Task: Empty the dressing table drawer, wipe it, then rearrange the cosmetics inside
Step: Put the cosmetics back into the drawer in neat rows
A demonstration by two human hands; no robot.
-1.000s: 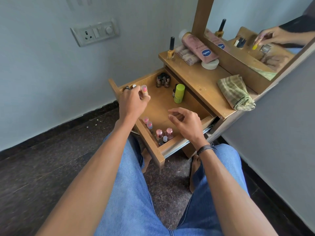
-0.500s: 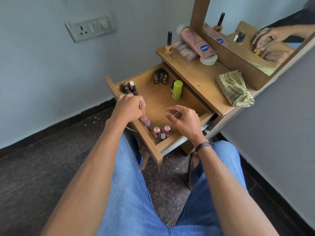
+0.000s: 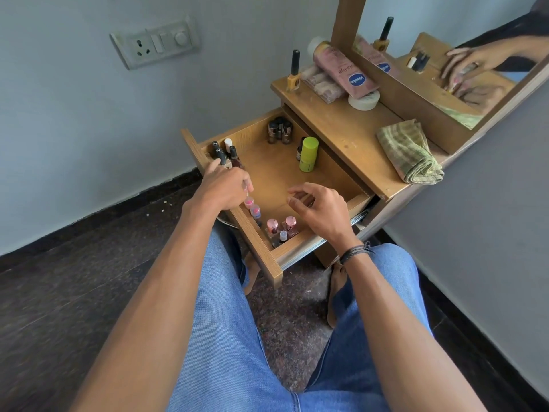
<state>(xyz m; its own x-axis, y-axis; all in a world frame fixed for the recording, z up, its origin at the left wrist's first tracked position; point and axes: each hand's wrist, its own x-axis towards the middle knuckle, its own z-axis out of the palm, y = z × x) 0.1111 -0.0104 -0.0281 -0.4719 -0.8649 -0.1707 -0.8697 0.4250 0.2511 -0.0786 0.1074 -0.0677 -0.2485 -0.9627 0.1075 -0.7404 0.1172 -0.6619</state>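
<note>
Rearranging is judged nearly done: cosmetics [image 3: 279,135] are grouped along the walls of the drawer [image 3: 274,179], the lotion bottle [image 3: 341,69] is not yet put away from the surface [image 3: 341,135], the right hand [image 3: 320,212] is held empty and relaxed, and whether the left hand [image 3: 222,188] pinches the pink-capped tube [image 3: 249,201] cannot be told.

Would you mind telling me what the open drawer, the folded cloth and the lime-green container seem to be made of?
Drawer: wood or wood-look laminate, matt, visible grain. Folded cloth: woven fabric, soft folds, checked weave. Lime-green container: probably plastic, smooth, opaque, uniform colour.
</note>
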